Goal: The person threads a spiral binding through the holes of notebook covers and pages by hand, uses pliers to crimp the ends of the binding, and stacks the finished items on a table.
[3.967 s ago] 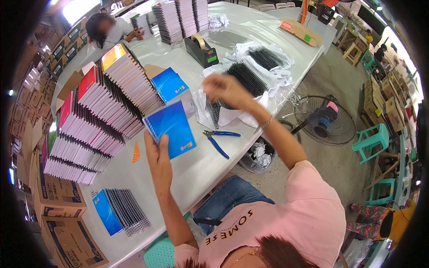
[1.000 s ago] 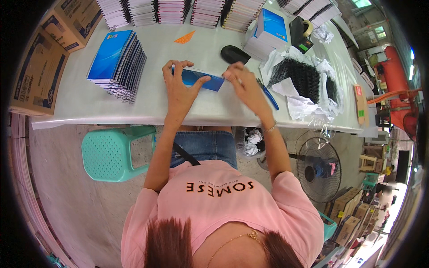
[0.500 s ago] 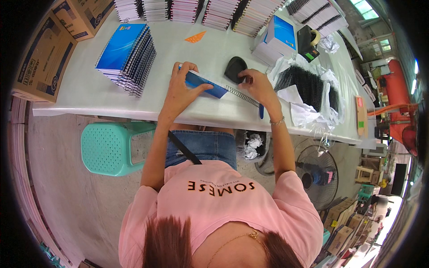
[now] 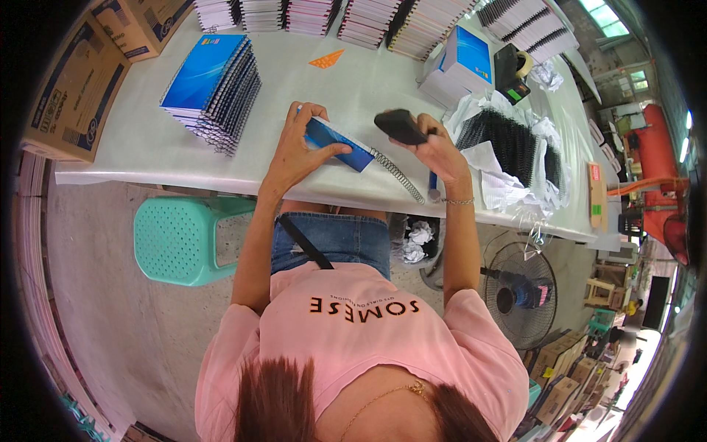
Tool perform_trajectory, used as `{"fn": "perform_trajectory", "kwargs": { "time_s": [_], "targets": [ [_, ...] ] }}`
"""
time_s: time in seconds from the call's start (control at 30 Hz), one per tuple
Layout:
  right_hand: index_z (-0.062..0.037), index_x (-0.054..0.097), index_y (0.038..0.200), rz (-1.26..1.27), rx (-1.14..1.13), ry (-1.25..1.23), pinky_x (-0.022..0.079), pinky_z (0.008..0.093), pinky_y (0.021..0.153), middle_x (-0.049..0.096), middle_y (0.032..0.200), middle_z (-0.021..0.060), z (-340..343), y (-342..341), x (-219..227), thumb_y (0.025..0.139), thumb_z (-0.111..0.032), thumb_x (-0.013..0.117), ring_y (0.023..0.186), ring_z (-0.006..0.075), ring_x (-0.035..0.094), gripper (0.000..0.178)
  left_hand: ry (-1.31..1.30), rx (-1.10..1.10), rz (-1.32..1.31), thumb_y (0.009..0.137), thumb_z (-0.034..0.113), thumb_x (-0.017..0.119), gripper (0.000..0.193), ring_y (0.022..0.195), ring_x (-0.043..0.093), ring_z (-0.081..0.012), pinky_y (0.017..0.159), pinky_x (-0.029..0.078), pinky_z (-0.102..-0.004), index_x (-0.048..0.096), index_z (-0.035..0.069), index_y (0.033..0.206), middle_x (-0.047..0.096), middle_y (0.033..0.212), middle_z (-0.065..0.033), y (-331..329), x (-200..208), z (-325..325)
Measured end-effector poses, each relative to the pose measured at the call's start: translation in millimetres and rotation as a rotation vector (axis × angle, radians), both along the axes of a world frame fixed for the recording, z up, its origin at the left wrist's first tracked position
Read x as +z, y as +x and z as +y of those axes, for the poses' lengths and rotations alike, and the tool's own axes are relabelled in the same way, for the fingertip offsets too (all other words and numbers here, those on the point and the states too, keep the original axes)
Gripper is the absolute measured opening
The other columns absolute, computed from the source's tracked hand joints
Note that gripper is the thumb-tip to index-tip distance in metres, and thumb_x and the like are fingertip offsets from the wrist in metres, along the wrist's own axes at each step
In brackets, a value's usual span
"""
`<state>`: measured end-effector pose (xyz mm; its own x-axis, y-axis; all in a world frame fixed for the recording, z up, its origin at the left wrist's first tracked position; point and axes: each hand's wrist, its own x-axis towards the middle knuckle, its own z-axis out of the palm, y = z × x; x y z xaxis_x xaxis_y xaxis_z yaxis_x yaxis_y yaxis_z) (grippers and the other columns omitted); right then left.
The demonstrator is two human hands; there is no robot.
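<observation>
1. Pinches the blue notebook (image 4: pixel 340 146) in the left hand (image 4: pixel 291 155), with the thumb on its blue cover and fingers curled over the far side.
2. Grips a black rounded object (image 4: pixel 398 127) in the right hand (image 4: pixel 442 153), with fingers closed on its near end, beyond and to the right of the blue notebook; cannot tell each fingertip's place through the blur.
3. Tilts the blue notebook above the worktop (image 4: pixel 140 147); cannot tell whether it touches.
4. Trails a wire coil (image 4: pixel 398 175) from the blue notebook's right end, slanting toward the body.
5. Shows a blue-handled tool (image 4: pixel 433 183) right of the blue notebook, mostly hidden under the right hand.
6. Carries an orange perforated piece (image 4: pixel 326 59) beyond the blue notebook, and a coil-bound blue stack (image 4: pixel 202 77) to its left.
7. Bears black coils (image 4: pixel 497 144) on crumpled white paper (image 4: pixel 501 186) well to the blue notebook's right, with a second blue-topped stack (image 4: pixel 460 62) and a tape dispenser (image 4: pixel 510 74) beyond and to its right.
8. Lines up rows of coil-bound books (image 4: pixel 317 15) farthest beyond the blue notebook.
</observation>
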<state>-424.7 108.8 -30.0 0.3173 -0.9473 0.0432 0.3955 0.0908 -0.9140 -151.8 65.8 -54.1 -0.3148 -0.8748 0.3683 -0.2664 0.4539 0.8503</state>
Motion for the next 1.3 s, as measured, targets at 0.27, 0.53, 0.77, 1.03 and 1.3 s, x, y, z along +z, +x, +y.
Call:
{"fn": "perform_trajectory", "kwargs": {
  "time_s": [0.27,0.53,0.77,1.03,1.3],
  "targets": [
    [-0.0071,0.059,0.079,0.417,0.071,-0.118,0.037,0.0385,0.104,0.049,0.138,0.0175,21.4,4.8,20.1,0.076,-0.020,0.079,0.123,0.0247,0.050,0.024,0.023,-0.015,0.002,0.062,0.025,0.087,0.055,0.092,0.048,-0.0204,0.081,0.042,-0.0307,0.051,0.008,0.101,0.045,0.098,-0.0050,-0.8,0.3,0.6],
    [-0.0051,0.064,0.086,0.932,-0.157,-0.133,0.041,0.0365,0.097,0.052,0.130,0.0178,26.9,19.7,24.8,0.072,-0.027,0.080,0.120,0.0290,0.050,0.030,0.020,-0.017,-0.007,0.060,0.029,0.089,0.058,0.093,0.052,-0.0252,0.081,0.045,-0.0363,0.053,0.007,0.100,0.047,0.101,-0.0075,-0.3,0.7,1.1],
    [-0.0051,0.065,0.089,0.518,-0.214,0.040,0.041,0.0348,0.098,0.060,0.114,0.0115,27.2,7.4,3.1,0.074,-0.021,0.076,0.118,0.0270,0.050,0.025,0.030,-0.051,0.027,0.063,0.024,0.087,0.054,0.093,0.049,-0.0204,0.082,0.041,-0.0306,0.051,0.009,0.101,0.046,0.098,-0.0046,-1.2,2.1,2.6],
    [-0.0014,0.066,0.106,0.635,-0.024,0.090,0.039,0.0283,0.096,0.057,0.119,0.0079,36.4,6.2,30.4,0.074,-0.029,0.080,0.110,0.0160,0.052,0.044,0.033,-0.079,0.043,0.064,0.025,0.087,0.054,0.094,0.048,-0.0183,0.083,0.040,-0.0293,0.051,0.010,0.102,0.046,0.100,-0.0031,-3.3,-0.9,2.0],
    [-0.0109,0.072,0.104,1.147,-0.311,-0.092,0.047,0.0281,0.083,0.056,0.119,0.0142,31.3,18.6,14.7,0.072,-0.032,0.081,0.090,0.0175,0.058,0.039,0.054,-0.096,0.048,0.063,0.024,0.088,0.055,0.094,0.047,-0.0170,0.084,0.039,-0.0289,0.051,0.010,0.102,0.046,0.099,-0.0020,-5.6,0.2,2.7]
  ]
}}
